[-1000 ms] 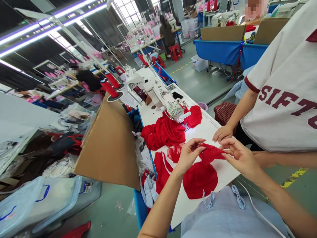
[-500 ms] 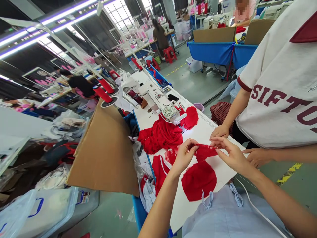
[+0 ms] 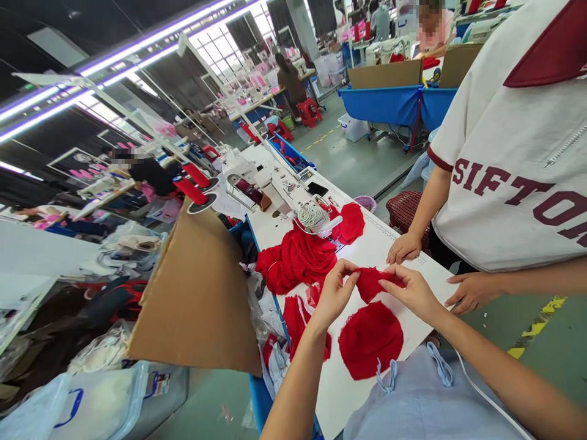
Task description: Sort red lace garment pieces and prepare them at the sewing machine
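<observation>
My left hand (image 3: 335, 292) and my right hand (image 3: 411, 291) both pinch a small red lace piece (image 3: 370, 282), held just above the white table (image 3: 403, 327). Below it a round red fabric piece (image 3: 370, 339) lies flat on the table. More red pieces (image 3: 296, 315) lie to the left of it. A heap of red fabric (image 3: 298, 260) sits beside the white sewing machine (image 3: 293, 195). A person in a white shirt (image 3: 509, 159) stands at the right, with one hand (image 3: 403, 247) resting on the table edge and the other hand (image 3: 472, 290) near my right wrist.
A cardboard sheet (image 3: 202, 293) leans at the table's left edge. Red thread cones (image 3: 192, 183) stand behind it. Clear plastic bins (image 3: 92, 397) sit on the floor at lower left. Blue fabric carts (image 3: 389, 104) and other workers stand farther back.
My hands have drawn closer together on the red lace piece, folding it smaller. The view has shifted slightly; the standing person's hands stay at the table edge.
</observation>
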Demonstrator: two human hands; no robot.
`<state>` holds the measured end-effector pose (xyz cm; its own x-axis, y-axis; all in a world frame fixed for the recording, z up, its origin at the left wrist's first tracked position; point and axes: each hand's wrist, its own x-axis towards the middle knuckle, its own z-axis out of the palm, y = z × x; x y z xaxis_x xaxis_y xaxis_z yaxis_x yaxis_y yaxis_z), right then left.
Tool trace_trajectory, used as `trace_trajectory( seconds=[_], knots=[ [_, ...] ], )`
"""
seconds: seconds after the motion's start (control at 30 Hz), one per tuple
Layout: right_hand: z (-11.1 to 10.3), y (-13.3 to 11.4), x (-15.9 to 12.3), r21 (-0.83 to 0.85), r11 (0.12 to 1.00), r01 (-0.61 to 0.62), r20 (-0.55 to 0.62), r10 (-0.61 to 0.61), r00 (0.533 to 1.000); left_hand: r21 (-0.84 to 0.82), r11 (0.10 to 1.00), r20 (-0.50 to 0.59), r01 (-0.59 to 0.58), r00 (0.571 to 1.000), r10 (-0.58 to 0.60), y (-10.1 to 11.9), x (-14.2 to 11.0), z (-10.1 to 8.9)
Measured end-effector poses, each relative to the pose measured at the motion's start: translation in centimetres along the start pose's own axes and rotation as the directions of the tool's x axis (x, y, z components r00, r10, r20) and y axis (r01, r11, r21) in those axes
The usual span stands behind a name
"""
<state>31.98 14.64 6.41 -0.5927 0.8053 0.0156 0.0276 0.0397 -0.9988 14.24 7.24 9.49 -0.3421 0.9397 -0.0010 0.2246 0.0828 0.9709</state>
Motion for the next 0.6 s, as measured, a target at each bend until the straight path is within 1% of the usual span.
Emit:
trace_trajectory(
  seconds=[0.1,0.2,0.33,0.6],
  knots=[
    [0.18,0.04,-0.08,0.086,0.995,-0.045,0.007,0.044,0.999,-0.038,0.999,0.045,0.024,0.999,-0.023,-0.49,0.08,-0.11],
    [0.23,-0.11,-0.11,0.113,0.992,-0.058,0.017,0.057,0.998,-0.047,0.997,0.054,0.054,0.997,-0.051,-0.47,0.11,-0.25],
    [0.22,-0.23,-0.12,0.123,0.990,-0.066,0.030,0.063,0.998,-0.050,0.995,0.065,0.081,0.995,-0.078,-0.17,0.04,-0.41],
    [0.40,-0.44,-0.05,0.087,0.994,-0.060,0.021,0.059,0.998,-0.054,0.997,0.057,0.062,0.997,-0.059,-0.35,0.04,-0.63]
  ],
)
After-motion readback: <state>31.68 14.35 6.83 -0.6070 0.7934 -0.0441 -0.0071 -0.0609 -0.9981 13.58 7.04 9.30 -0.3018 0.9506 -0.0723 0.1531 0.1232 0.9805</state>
